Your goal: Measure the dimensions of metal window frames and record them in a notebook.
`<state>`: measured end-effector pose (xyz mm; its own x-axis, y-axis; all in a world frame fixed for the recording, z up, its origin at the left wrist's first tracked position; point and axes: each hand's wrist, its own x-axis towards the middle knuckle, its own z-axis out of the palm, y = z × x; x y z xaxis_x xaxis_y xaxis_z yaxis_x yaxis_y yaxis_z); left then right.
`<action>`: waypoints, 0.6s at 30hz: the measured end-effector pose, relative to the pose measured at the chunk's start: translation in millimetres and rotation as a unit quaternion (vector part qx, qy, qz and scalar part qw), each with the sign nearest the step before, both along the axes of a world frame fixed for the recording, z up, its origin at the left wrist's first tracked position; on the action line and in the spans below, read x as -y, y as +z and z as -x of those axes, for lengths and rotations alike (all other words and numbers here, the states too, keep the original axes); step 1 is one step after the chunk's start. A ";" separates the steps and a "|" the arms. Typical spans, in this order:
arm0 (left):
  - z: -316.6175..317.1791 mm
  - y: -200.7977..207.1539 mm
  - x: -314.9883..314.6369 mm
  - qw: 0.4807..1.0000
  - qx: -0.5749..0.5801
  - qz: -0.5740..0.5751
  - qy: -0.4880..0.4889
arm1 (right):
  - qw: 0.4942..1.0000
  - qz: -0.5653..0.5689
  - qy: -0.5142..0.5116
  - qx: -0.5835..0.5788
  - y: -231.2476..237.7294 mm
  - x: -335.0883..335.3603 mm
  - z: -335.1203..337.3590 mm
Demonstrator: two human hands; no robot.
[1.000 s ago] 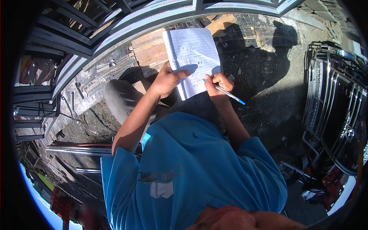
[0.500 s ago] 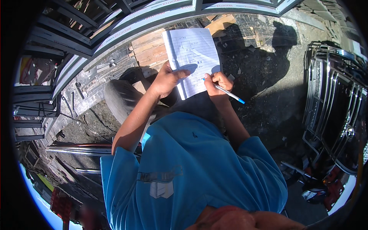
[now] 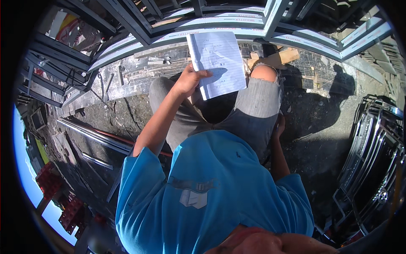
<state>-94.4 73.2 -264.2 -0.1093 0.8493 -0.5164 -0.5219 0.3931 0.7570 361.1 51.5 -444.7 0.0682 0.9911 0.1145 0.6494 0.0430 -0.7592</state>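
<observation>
I watched one left hand point(image 3: 189, 81) hold one notebook point(image 3: 230, 51) in view between two knees point(image 3: 263, 73); one right hand point(image 3: 280, 125) was beside one thigh point(image 3: 256, 108), its grip more than I could tell

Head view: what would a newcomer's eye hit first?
The bright, lined notebook at upper centre, gripped at its left edge by the left hand. Then the blue shirt filling the lower middle, and the metal frames spanning the top. The right hand, shaded beside the right leg of the torn grey jeans, is easy to miss.
</observation>
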 end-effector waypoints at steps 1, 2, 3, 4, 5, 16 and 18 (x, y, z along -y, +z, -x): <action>8.6 -4.5 2.8 1.000 -0.014 0.019 -0.003 | 1.000 0.002 0.013 -0.008 -12.3 7.1 3.4; 17.0 -16.1 5.5 0.999 -0.025 0.025 -0.009 | 0.989 0.142 -0.038 -0.009 -20.6 11.3 7.1; 19.6 -34.2 1.7 0.999 -0.029 0.027 -0.028 | 0.956 0.275 -0.101 -0.003 -27.8 18.5 1.1; 24.4 -51.2 4.4 0.999 -0.030 0.032 -0.021 | 0.955 0.280 -0.094 -0.002 -33.5 26.6 -2.0; 31.7 -64.9 10.7 0.998 -0.016 0.053 -0.041 | 0.964 0.249 -0.060 0.073 -37.1 33.5 -2.7; 59.0 -80.2 38.1 0.881 -0.428 0.176 0.098 | 0.839 0.119 0.130 0.515 -145.7 33.0 -53.6; 49.1 -66.3 34.0 0.920 -0.350 0.129 0.121 | 0.833 0.075 0.115 0.535 -155.2 23.9 -56.5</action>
